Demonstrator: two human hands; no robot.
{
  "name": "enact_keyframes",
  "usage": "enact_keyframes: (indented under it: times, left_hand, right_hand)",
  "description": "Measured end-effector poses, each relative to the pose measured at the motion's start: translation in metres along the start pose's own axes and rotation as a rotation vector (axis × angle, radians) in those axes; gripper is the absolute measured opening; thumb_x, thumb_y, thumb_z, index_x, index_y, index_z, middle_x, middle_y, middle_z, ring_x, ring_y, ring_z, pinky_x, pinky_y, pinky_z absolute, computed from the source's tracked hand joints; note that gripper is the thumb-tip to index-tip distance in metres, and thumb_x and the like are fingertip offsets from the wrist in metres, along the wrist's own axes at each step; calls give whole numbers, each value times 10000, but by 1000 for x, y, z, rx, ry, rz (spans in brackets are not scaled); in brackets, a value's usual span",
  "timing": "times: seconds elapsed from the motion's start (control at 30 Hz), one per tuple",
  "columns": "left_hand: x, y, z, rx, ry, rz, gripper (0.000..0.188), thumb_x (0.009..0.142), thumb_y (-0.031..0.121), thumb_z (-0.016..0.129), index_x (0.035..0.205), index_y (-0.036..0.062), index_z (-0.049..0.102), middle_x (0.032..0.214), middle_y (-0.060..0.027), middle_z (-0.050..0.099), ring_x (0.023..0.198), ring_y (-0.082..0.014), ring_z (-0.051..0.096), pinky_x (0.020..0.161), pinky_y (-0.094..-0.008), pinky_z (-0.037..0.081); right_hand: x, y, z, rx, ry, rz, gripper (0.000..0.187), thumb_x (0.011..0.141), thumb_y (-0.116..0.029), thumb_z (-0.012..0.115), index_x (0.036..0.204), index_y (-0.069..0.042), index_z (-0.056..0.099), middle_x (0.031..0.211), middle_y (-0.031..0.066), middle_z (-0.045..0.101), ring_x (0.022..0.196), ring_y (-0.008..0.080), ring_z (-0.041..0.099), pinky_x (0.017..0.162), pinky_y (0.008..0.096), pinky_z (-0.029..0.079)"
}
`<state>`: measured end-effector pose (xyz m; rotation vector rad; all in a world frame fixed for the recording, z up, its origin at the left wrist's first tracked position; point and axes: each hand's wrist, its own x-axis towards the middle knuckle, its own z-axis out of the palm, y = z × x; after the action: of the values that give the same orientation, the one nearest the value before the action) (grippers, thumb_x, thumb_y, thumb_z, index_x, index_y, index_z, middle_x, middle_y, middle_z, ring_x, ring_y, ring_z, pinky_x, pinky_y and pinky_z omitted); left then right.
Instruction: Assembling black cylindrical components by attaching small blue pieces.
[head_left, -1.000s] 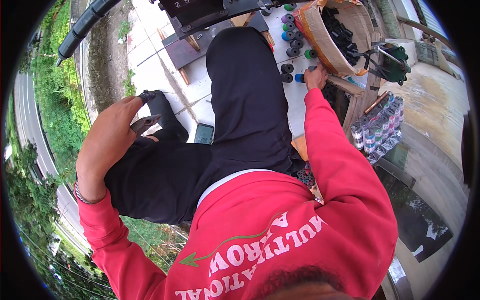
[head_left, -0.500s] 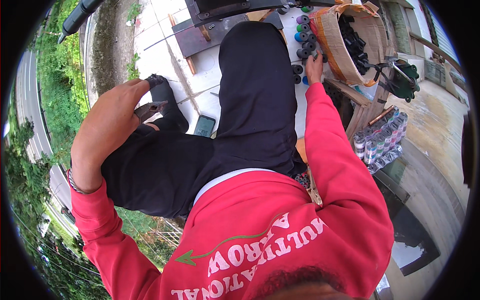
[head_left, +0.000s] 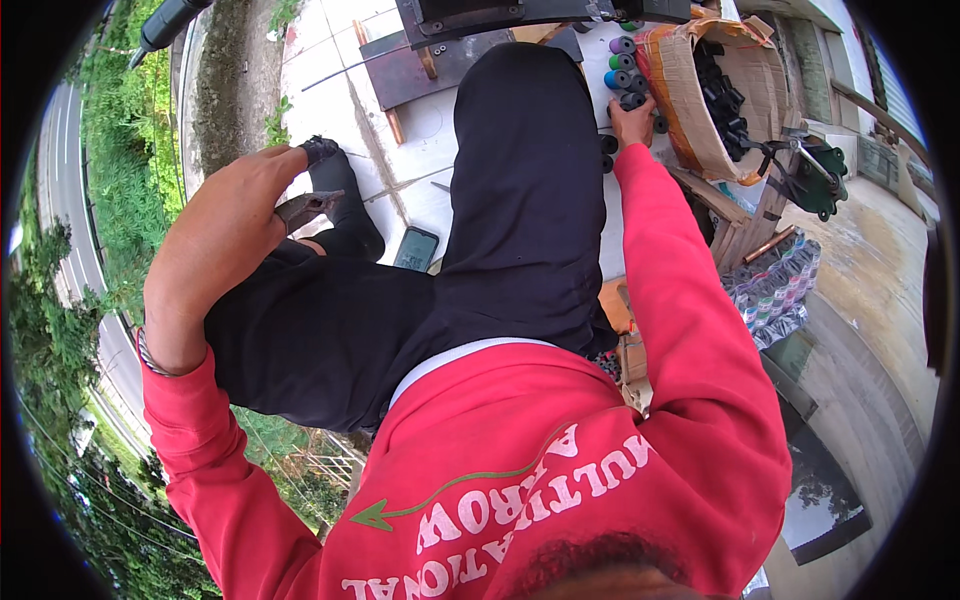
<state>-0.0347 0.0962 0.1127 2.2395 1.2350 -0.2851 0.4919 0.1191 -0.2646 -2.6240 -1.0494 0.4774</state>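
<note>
Outdoor site; we sit on a pale tiled floor with a grassy bank and road on the left. Left hand is curled shut around dark pliers beside our black shoe. Right hand reaches far right, fingers closed on a small black roller among coloured rollers lying on the floor, just beside a cardboard box of black parts. A phone lies on the tiles near our knee.
</note>
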Motion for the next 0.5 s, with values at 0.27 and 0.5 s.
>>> enact_keyframes:
  times: [0.27, 0.5]
  left_hand:
    - [0, 0, 0, 10, 22, 19, 323, 779, -73, 620, 1100, -33, 598, 1072, -213, 656, 1040, -446, 629, 890, -532, 498]
    - [1, 3, -6, 15, -66, -35, 416, 819, -53, 653, 1232, -6, 625, 1179, -197, 669, 1108, -429, 626, 954, -493, 499]
  right_hand:
    - [-7, 2, -32, 438, -89, 158, 895, 777, -342, 878, 1477, -95, 377, 1320, 172, 605, 1125, 320, 664, 768, 446, 635]
    - [-68, -14, -110, 999, -291, -12, 775, 934, -254, 782, 1523, -86, 307, 1330, 150, 580, 1120, 243, 669, 759, 426, 669]
